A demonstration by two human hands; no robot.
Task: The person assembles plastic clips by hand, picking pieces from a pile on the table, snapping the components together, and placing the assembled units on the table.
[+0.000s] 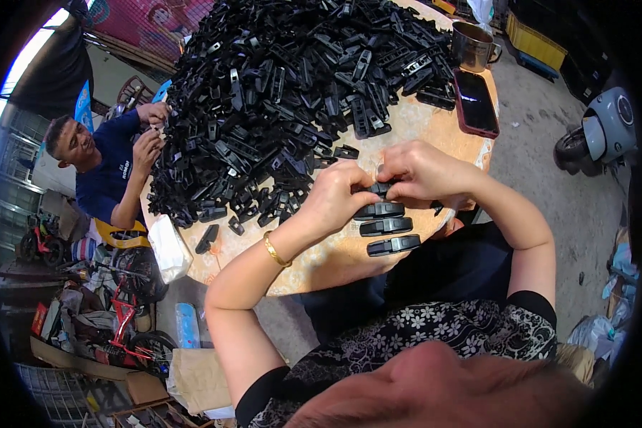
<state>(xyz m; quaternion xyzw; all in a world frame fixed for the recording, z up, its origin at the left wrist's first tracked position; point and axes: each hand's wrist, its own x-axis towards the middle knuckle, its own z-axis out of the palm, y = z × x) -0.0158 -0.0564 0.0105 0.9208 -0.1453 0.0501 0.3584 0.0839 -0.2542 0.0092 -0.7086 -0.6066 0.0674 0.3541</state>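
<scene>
My left hand (337,193) and my right hand (422,173) meet near the table's front edge. Both are closed on a small black plastic piece (381,188), mostly covered by the fingers. Just below it, three long black plastic pieces (386,227) lie in a row, roughly parallel to one another. A big heap of black plastic parts (264,93) covers the far and left side of the round table (299,267). A few loose parts (237,225) lie at the heap's near edge, left of my left hand.
A phone in a red case (476,103) and a metal mug (473,46) stand at the table's right edge. A white packet (168,248) lies at the left edge. Another person (114,164) works across the heap. A scooter (606,128) stands on the right.
</scene>
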